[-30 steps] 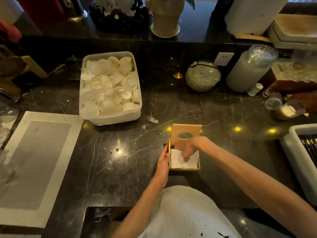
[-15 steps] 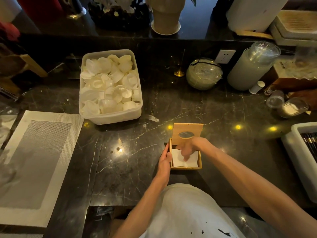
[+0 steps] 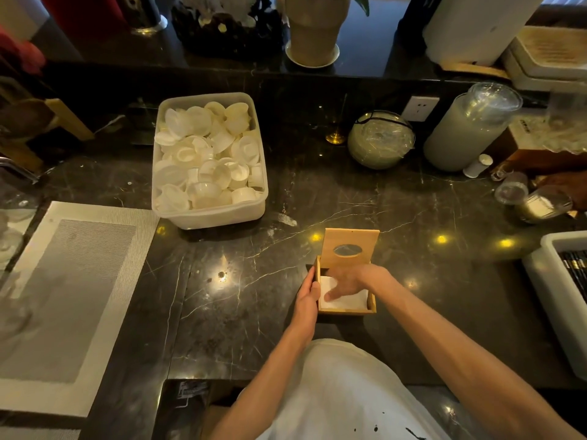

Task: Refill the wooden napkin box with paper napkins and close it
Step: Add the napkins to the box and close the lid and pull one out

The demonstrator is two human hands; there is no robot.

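Observation:
A small wooden napkin box stands on the dark marble counter just in front of me. Its hinged lid, with an oval hole, stands upright at the far side. White paper napkins lie flat inside the box. My left hand grips the box's left wall. My right hand reaches into the box from the right, fingers spread flat on top of the napkins and covering their far part.
A white plastic tub of small white cups sits at the back left. A grey placemat lies far left. A round glass jar, a tall cylinder and small jars stand back right. A white bin is at the right edge.
My right hand has gone from a loose fist over the napkins to flat, spread fingers pressing lower into the box. The left hand stays on the box's left wall.

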